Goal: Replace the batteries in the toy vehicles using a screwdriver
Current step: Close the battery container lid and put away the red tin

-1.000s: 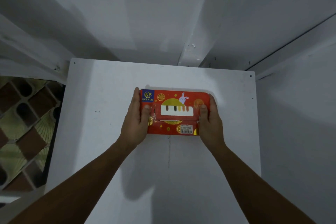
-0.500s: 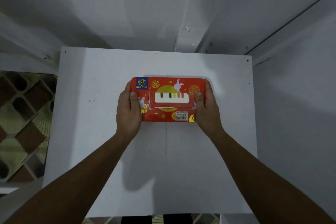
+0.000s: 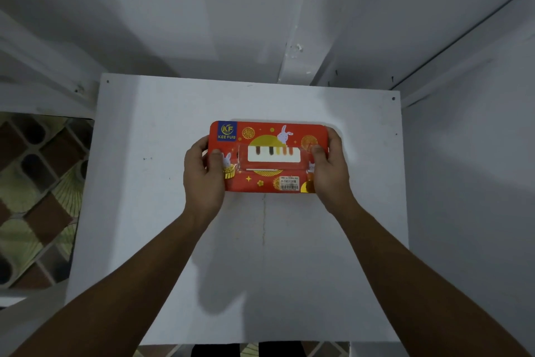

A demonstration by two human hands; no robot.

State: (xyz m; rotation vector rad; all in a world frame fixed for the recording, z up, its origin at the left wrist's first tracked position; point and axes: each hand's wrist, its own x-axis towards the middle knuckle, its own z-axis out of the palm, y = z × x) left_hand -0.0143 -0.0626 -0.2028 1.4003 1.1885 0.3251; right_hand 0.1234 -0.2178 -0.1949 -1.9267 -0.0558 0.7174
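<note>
Both the left hand [image 3: 202, 177] and right hand [image 3: 330, 174] grasp the short ends of a flat red printed card pack [image 3: 269, 183] with thumbs on top. They hold it level over the white table [image 3: 139, 226], mid-way and nearer the far edge, probably to read or open it.

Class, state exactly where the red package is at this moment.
In the head view, the red package is over the middle of the white table, held at its left end by the left hand and at its right end by the right hand.

box [image 3: 269, 157] mid-table [image 3: 144, 212], hands at ends
</note>
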